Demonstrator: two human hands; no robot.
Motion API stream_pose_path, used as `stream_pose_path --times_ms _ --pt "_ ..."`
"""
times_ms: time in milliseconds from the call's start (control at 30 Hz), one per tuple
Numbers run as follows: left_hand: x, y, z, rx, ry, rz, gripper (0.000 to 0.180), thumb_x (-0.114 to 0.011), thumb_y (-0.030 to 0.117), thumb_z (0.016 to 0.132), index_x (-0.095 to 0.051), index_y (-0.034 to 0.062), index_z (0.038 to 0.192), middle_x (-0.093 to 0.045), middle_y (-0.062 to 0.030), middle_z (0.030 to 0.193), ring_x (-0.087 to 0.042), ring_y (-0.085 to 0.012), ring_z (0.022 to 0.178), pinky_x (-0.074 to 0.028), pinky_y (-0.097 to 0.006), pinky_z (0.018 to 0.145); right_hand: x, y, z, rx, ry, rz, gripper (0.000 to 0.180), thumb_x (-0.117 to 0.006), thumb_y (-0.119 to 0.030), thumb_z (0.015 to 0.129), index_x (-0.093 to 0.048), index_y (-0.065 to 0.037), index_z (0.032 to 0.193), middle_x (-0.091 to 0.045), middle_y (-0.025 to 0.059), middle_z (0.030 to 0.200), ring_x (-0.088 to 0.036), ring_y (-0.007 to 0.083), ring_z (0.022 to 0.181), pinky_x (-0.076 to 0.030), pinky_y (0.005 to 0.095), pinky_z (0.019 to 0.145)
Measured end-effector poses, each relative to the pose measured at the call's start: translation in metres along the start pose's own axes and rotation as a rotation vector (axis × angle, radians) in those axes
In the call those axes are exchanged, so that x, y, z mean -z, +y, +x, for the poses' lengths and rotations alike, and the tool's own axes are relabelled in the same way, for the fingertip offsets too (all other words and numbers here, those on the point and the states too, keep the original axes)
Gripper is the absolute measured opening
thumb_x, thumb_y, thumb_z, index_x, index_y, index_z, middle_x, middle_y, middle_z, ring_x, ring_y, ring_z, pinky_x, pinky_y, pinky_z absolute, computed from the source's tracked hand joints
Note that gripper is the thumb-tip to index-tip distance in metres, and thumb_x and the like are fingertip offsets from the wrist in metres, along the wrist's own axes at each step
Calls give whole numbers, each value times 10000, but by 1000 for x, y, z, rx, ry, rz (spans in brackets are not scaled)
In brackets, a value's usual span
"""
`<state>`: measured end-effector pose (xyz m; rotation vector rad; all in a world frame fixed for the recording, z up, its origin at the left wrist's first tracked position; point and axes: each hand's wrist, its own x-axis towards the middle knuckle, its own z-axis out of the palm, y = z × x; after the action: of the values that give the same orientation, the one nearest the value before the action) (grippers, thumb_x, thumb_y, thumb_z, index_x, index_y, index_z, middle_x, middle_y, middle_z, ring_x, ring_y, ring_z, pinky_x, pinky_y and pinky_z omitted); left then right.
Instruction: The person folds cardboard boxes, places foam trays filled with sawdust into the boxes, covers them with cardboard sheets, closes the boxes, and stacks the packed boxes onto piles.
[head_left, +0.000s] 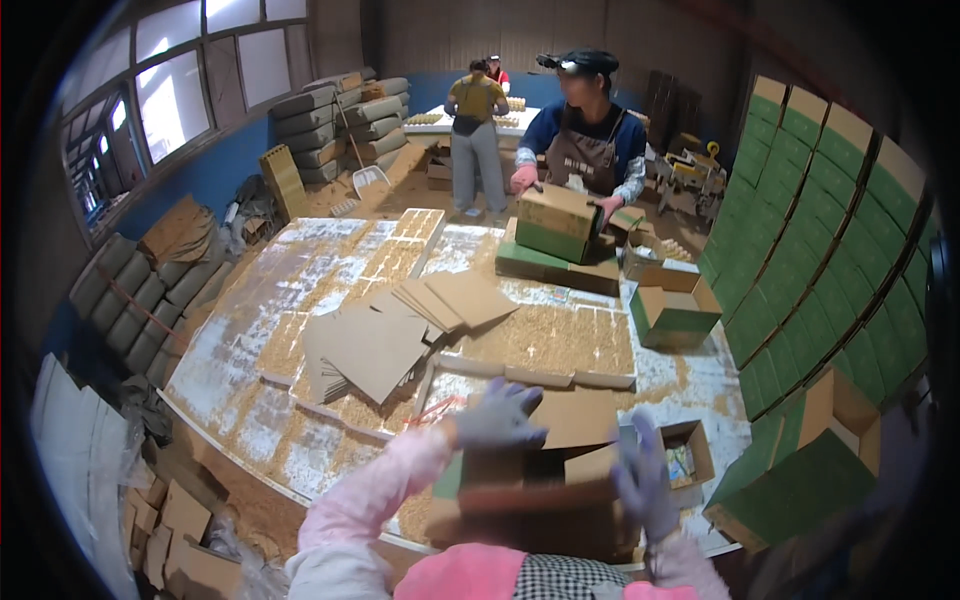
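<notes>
An open cardboard box (540, 497), brown with a green side, stands directly in front of me with its near flap blurred. Over its far left edge, my left hand (500, 415) in a pale lavender glove reaches across with fingers spread. The far flap (578, 415) stretches out beyond it. At the box's right side, my right hand (645, 475), gloved alike, points its stretched fingers upward by a flap; whether it touches is unclear. A smaller open box (688, 455) with a printed sheet inside sits to the right.
Flat cardboard sheets (370, 345) lie on blocks of tan granular material (540, 345) on the table (240, 280). Across it, a co-worker handles a green-brown carton (555, 222). Stacked green cartons (800, 200) line the right. A large open carton (800, 460) stands near right.
</notes>
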<state>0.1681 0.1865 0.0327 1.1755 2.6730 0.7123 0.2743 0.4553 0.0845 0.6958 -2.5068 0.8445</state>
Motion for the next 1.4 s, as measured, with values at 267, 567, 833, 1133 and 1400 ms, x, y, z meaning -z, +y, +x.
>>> stream_pose_path --times_ms 267,567,833,1133,1400 --pt "-8 -16 -97 124 572 -417 671 -663 293 787 -405 -31 1314 -409 -257 1333 -364 -372 1284 -286 -427 1083 -99 68 -108 -255 -96 -21 482 -389 8 891 -331 107 1358 -340 257 1416 -314 379 1334 -225 428 1118" --pt "-137 -36 -190 546 802 -1019 312 -587 91 872 -552 28 1175 -582 -106 1182 -557 -239 1043 -436 -386 942 -126 -83 55 123 -537 323 457 -585 -302 841 -484 51 1113 -627 214 762 -623 382 741 -494 417 670" --pt "-40 20 -126 779 916 -1053 610 -436 56 896 -206 -14 1456 -372 -161 1406 -415 -252 1236 -340 -315 1024 -133 86 102 39 -265 1233 247 -641 -171 844 -628 32 985 -654 119 972 -629 167 898 -516 297 761" --pt "-41 28 -128 964 953 -781 640 -423 -10 813 -262 -39 1432 -417 -156 1375 -444 -215 1214 -356 -302 1016 -297 487 -10 -998 -17 -143 510 -671 -236 842 -438 -31 1247 -642 100 862 -576 208 710 -463 343 686" --pt "-27 30 -118 1031 855 -880 695 -432 -3 773 -233 -52 1437 -389 -182 1406 -407 -221 1265 -322 -298 1045 -156 346 45 -1169 602 886 571 -759 -372 743 -417 -68 1084 -467 48 942 -428 141 825 -370 276 721"
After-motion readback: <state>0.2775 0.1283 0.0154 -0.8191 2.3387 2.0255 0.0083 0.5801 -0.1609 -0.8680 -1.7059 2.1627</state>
